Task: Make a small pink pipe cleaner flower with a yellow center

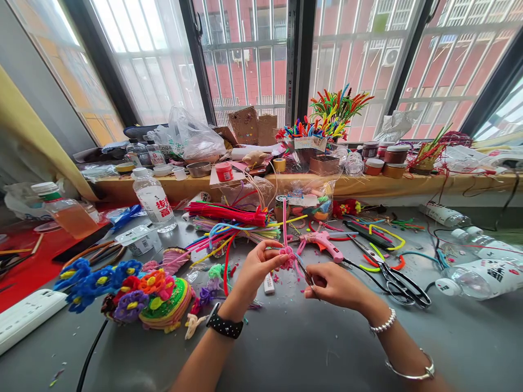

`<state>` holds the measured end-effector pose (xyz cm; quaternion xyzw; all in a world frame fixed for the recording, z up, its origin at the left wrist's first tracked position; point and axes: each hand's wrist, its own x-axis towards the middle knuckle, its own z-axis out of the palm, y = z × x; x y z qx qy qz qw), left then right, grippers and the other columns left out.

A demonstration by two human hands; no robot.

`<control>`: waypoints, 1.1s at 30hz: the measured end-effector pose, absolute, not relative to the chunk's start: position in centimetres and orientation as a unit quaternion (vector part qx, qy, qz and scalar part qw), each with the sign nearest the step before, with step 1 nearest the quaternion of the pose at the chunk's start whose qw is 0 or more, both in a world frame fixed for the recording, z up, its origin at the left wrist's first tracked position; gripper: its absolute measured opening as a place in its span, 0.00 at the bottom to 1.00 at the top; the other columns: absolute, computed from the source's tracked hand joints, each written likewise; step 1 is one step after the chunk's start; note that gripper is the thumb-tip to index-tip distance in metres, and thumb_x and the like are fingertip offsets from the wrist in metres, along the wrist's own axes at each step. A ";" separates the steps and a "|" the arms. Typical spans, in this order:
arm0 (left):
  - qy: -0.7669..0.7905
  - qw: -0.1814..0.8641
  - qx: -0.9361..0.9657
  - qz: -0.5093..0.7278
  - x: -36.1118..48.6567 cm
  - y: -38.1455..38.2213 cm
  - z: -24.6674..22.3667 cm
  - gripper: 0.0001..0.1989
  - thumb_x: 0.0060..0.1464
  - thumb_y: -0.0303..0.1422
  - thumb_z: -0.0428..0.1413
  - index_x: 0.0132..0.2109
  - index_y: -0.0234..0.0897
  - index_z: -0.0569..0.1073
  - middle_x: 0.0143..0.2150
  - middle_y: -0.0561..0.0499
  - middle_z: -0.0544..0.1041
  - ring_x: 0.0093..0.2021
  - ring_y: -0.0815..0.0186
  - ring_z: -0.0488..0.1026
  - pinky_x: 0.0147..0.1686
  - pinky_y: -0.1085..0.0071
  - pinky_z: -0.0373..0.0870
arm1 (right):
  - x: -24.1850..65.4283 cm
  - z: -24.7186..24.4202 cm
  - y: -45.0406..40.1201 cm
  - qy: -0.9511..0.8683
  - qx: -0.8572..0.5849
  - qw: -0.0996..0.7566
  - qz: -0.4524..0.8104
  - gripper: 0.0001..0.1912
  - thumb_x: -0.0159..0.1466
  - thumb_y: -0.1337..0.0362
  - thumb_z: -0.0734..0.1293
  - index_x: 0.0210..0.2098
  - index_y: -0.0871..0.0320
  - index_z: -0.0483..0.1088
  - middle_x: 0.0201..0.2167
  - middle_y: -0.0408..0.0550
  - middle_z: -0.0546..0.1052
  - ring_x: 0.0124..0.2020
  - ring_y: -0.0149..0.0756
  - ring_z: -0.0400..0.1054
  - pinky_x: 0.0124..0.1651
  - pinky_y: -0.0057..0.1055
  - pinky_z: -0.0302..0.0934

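Observation:
My left hand (261, 264) pinches a pink pipe-cleaner piece (288, 257) between thumb and fingertips, above the grey table. One long pink stem rises upright from it, and loose pink ends hang on its right side. Closed around a small pair of scissors (305, 272), my right hand (333, 283) is just to the right, with the narrow blades pointing up-left at the pink piece. Small pink scraps lie on the table beneath. A pink glue gun (324, 242) rests just behind my right hand.
Large black-handled scissors (398, 283) lie at right, near plastic bottles (486, 277). Blue and other coloured fuzzy flowers (102, 280) are at left. Bundled pipe cleaners (229, 213) lie behind my hands. An upright water bottle (153, 201) stands back left; a white power strip (28, 318) is far left.

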<state>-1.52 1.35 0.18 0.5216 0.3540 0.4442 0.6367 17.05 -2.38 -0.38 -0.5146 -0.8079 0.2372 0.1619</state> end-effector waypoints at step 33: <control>0.366 0.617 0.529 0.454 -1.9 1.6 -0.1 0.16 0.39 0.33 0.60 0.37 0.34 0.65 0.27 0.52 0.74 0.28 0.70 0.70 0.27 0.77 0.61 | 17.4 -0.6 -2.0 -0.799 -0.529 0.199 0.207 0.20 0.57 0.53 0.61 0.15 0.60 0.59 0.14 0.38 0.60 0.18 0.25 0.49 0.21 0.24 0.40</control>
